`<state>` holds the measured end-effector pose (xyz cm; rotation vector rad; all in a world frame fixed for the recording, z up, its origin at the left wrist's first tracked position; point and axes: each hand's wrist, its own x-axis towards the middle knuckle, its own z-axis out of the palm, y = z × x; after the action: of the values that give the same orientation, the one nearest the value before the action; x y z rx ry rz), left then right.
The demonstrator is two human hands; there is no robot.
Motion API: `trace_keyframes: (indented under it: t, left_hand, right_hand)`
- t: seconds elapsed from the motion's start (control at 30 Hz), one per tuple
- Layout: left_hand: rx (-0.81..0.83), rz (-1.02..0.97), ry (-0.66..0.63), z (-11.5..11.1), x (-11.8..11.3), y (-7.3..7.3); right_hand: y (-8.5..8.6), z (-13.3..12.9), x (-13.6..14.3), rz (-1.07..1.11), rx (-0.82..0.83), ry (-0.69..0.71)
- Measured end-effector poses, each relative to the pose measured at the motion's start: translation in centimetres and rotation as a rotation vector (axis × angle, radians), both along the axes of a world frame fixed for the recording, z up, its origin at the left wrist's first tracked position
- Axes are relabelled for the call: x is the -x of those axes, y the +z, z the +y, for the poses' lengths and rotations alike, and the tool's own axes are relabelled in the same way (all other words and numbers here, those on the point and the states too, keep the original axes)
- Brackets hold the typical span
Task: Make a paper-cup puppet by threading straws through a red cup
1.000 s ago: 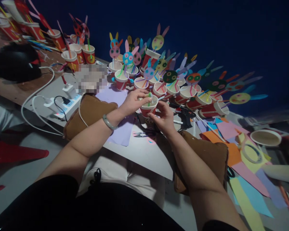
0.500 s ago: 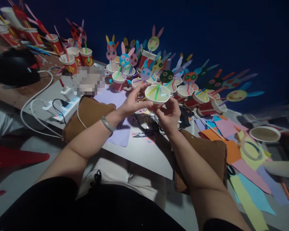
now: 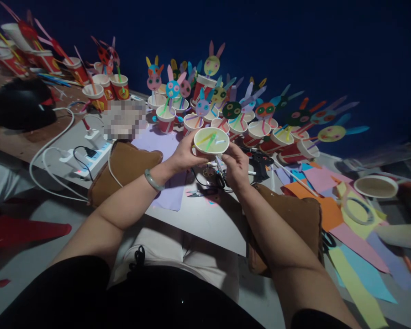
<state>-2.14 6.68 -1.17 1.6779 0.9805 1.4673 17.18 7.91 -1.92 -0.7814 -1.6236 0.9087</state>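
Note:
Above the white table, a paper cup [image 3: 211, 140] is tipped so that its pale inside faces me, with yellow and green strips and a clear piece inside. My left hand [image 3: 188, 152] wraps the cup's left side, thumb below the rim. At the right side, my right hand [image 3: 237, 165] has curled fingers against the cup; its fingertips are partly hidden behind it. Small scissors [image 3: 202, 193] lie on the table below the hands, near dark-handled scissors [image 3: 220, 179].
Rows of red cups with paper rabbit heads [image 3: 166, 118] stand behind. Brown cushions [image 3: 126, 167] lie under my forearms. A power strip [image 3: 96, 160] with cables is at left. Coloured paper [image 3: 332, 212] and a tape roll [image 3: 359, 211] lie at right.
Both hands have brought the cup slightly left and down. It is tipped more towards me, and my right hand's fingers have shifted lower along its side.

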Motion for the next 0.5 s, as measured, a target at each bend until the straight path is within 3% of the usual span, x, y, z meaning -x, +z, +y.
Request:
trace_keyframes:
  t: [0.13,0.3,0.5]
  left_hand:
    - [-0.053,0.073,0.032,-0.4,-0.3,0.1]
    - [-0.064,0.08,0.015,-0.6,-0.6,-0.3]
    - [-0.009,0.062,0.009,-0.4,-0.8,-0.7]
  right_hand:
    - [0.3,-0.1,0.6,0.12,0.144,-0.103]
    - [1.4,-0.5,1.0,0.272,0.292,-0.071]
    - [2.4,0.1,0.0,0.233,0.278,-0.106]
